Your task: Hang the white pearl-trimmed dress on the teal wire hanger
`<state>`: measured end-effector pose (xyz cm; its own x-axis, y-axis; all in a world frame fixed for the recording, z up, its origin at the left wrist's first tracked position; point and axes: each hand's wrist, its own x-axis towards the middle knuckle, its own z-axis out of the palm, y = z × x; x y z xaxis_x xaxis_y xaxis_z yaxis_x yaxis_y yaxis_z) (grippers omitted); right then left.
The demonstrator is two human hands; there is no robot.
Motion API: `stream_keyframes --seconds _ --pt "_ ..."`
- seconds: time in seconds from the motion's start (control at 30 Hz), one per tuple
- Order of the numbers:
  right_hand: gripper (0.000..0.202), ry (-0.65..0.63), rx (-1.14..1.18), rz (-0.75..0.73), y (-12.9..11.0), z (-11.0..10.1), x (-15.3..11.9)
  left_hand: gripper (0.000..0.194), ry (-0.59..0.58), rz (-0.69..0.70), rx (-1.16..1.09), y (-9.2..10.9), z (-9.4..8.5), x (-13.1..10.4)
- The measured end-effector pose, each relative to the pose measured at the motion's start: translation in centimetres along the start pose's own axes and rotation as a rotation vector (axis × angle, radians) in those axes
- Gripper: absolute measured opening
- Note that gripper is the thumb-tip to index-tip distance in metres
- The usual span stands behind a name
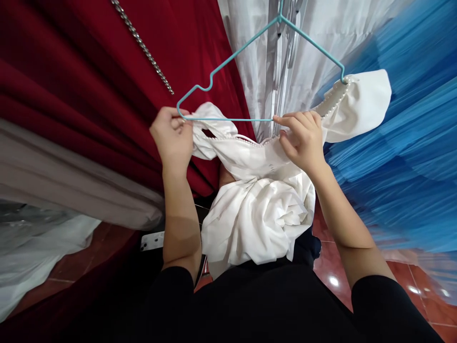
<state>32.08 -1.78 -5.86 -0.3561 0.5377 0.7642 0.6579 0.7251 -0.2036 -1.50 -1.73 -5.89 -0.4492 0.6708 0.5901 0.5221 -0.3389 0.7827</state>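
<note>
A light blue clothes hanger [246,47] spans the upper middle of the view, its hook running out of frame at the top. From its right shoulder hangs one sleeve of a white dress [250,219] trimmed with pearl beads. My left hand [173,138] is closed at the hanger's lower left corner, pinching the other pearl-edged part of the dress there. On the bottom bar rests the index finger of my right hand [303,136], whose fingers are curled over the dress neckline. The rest of the dress lies bunched against my body.
Red fabric [200,52] with a beaded strip [143,45] hangs at the left. White garments [246,28] hang behind the hanger, and blue tulle [403,162] fills the right. A phone [152,241] lies below my left forearm. The floor [335,267] is red tile.
</note>
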Motion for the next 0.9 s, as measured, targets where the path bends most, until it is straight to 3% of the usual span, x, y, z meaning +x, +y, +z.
stream_keyframes --seconds 0.1,0.17,0.27,0.4,0.5,0.6,0.77,0.9 --pt "0.037 0.010 -0.015 0.004 0.0 0.1 0.1 0.013 -0.315 0.125 -0.008 1.2 0.4 -3.3" --pt "0.038 0.009 -0.020 0.005 -0.1 0.2 0.1 0.011 -0.375 0.329 -0.030 2.9 1.3 -4.6" --pt "0.038 0.010 0.003 -0.010 -0.6 0.1 -0.1 0.014 -0.298 0.543 -0.035 5.5 3.3 -5.1" --pt "0.036 0.048 0.030 -0.040 -0.9 -0.6 -0.5 0.021 -0.315 0.559 0.023 7.1 6.0 -5.0" --pt "0.033 0.305 -0.002 -0.090 0.2 -2.2 -0.3 0.025 -0.246 0.548 0.014 7.0 7.3 -5.8" --pt "0.038 0.537 -0.137 -0.039 2.4 -4.6 0.5 0.022 -0.198 0.547 0.014 6.8 7.7 -6.7" --pt "0.024 0.396 -0.198 0.069 5.5 -7.4 2.4 0.023 -0.212 0.551 0.031 6.5 7.4 -6.7" --pt "0.032 0.511 -0.163 0.160 6.4 -9.0 3.9 0.024 -0.228 0.576 -0.003 6.4 6.7 -5.9"
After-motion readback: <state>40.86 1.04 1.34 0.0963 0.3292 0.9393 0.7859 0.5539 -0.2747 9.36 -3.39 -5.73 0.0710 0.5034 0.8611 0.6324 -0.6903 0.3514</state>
